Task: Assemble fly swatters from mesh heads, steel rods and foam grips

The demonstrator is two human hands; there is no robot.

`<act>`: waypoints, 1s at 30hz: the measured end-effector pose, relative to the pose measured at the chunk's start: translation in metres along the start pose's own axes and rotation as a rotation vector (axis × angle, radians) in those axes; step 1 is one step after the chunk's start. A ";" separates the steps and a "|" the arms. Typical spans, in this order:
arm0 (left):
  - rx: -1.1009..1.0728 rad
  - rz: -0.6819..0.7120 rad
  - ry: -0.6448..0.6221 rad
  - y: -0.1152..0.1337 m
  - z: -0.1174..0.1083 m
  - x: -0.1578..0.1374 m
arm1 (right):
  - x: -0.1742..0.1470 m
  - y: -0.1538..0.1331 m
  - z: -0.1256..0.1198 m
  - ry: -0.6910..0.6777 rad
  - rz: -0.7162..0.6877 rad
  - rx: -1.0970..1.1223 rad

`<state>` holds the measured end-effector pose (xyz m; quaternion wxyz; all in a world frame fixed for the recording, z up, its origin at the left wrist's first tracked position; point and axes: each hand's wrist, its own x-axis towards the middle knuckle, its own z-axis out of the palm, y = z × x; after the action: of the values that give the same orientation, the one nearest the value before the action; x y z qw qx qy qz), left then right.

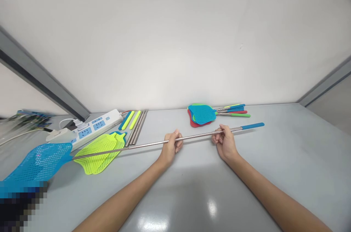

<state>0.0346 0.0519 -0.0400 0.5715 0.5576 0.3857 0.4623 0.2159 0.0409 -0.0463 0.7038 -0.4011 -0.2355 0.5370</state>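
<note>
Across the view stretches a long fly swatter with an extended metal rod, a blue mesh head at the left and a blue grip at the right. My left hand is closed round the middle of the rod. Nearer the grip, my right hand pinches the same rod between thumb and fingers. The rod slants slightly upward to the right, above the table. Its left part passes over yellow swatter heads lying on the table, partly covering a blue one.
Behind my hands lies a pile of swatters with blue, red and green parts. Loose metal rods and yellow grips lie at left, beside a white power strip with plugs and cables. A plastic bag sits at far left. A wall closes off the back.
</note>
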 end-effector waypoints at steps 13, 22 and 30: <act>-0.006 0.035 0.081 -0.002 -0.002 0.000 | 0.007 -0.004 0.000 0.001 -0.010 0.086; 0.242 0.022 -0.207 0.007 0.002 -0.001 | -0.008 0.000 0.009 -0.344 0.066 -0.281; 0.160 -0.023 -0.119 0.003 0.002 0.003 | -0.010 -0.004 0.011 -0.422 0.210 -0.204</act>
<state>0.0368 0.0545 -0.0372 0.5523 0.6236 0.3932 0.3893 0.2068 0.0343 -0.0355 0.5353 -0.3714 -0.3873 0.6523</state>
